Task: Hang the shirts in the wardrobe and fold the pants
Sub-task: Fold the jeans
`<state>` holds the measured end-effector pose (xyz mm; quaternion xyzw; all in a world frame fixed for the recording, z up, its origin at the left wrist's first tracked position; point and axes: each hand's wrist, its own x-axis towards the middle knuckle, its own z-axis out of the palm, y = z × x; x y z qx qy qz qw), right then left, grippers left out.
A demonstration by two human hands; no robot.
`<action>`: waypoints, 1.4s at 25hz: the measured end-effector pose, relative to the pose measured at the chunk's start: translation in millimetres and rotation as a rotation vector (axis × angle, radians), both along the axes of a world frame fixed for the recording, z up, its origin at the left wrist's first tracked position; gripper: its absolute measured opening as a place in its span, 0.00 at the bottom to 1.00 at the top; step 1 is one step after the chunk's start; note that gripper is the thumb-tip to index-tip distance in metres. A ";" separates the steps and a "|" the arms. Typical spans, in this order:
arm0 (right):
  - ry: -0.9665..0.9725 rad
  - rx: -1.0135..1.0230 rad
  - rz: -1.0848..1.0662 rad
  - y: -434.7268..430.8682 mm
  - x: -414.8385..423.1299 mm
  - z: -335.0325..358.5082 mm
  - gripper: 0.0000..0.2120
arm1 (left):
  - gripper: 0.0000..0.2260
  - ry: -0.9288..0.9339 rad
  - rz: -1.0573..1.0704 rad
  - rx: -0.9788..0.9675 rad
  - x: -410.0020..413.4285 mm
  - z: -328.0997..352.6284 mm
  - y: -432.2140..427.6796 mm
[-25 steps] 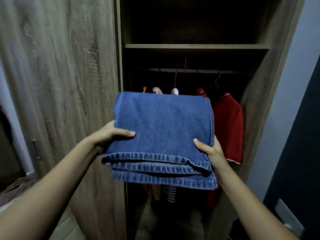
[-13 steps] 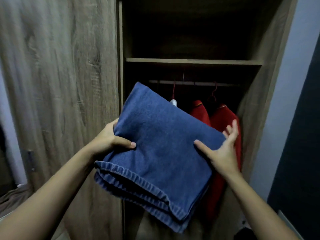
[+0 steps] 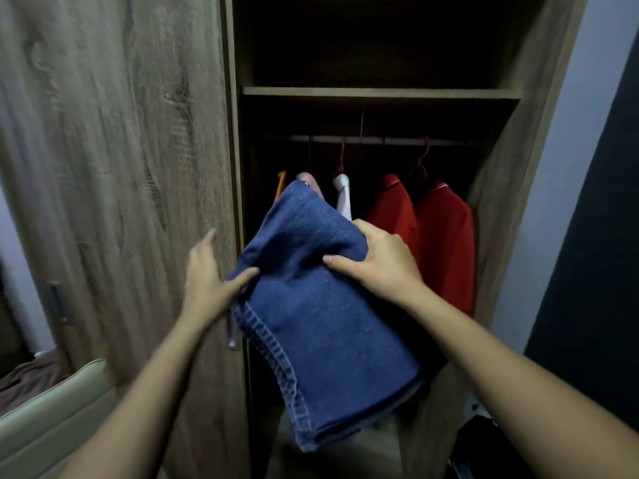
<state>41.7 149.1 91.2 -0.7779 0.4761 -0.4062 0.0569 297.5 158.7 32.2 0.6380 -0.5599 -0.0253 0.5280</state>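
Wood-grain wardrobe (image 3: 511, 167): open at the right half; dark inside
Door (image 3: 114, 167): same wood grain, covering the left half; a pale handle (image 3: 231, 335) sits at its right edge
Folded pants (image 3: 321, 305): blue denim, several layers thick; held in the air before the wardrobe opening, below the rail and tilted, the stitched hem end hanging lowest; not on any shelf
Red shirts (image 3: 446, 243): two, hanging side by side toward the right end of the rail; just right of the pants
Right hand (image 3: 380, 264): its grip is closed over the upper fold of the pants, fingers curled behind and thumb pressed on the front; the denim bunches under it
Left hand (image 3: 207, 281): grip spread, fingers straight and pointing up near the door edge; only the thumb touches the pants' left edge
Shelf (image 3: 380, 92): one board across the wardrobe, above the rail
Rail (image 3: 380, 140): pale bar carrying the hangers
White shirt (image 3: 344, 198): hanging left of the red ones; partly hidden behind the pants
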 end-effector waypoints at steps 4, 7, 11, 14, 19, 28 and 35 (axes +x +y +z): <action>-0.066 0.005 -0.071 -2.3 2.0 -7.8 0.21 | 0.43 0.502 -0.071 0.029 -69.4 -66.1 19.8; -0.197 0.067 0.011 -3.6 2.7 -15.9 0.22 | 0.41 0.937 -0.306 0.206 -86.0 -69.4 8.3; -0.367 0.117 0.056 -12.2 -12.4 -21.8 0.20 | 0.31 1.111 -0.473 0.216 -74.2 -67.5 -7.4; -0.371 0.148 -0.026 -19.8 -27.5 -32.6 0.20 | 0.19 1.122 -0.409 0.114 -69.5 -60.1 -10.0; -0.634 0.278 0.137 -26.7 -51.2 -38.3 0.26 | 0.09 0.888 -0.554 0.107 -61.8 -42.1 -6.5; 0.426 0.073 -0.118 -10.3 -52.2 1.1 0.55 | 0.26 0.514 -0.767 0.070 -42.4 -17.3 -13.1; 0.008 0.490 0.314 -22.5 -31.4 -28.5 0.17 | 0.29 0.485 -0.945 0.210 -45.9 -21.6 -16.9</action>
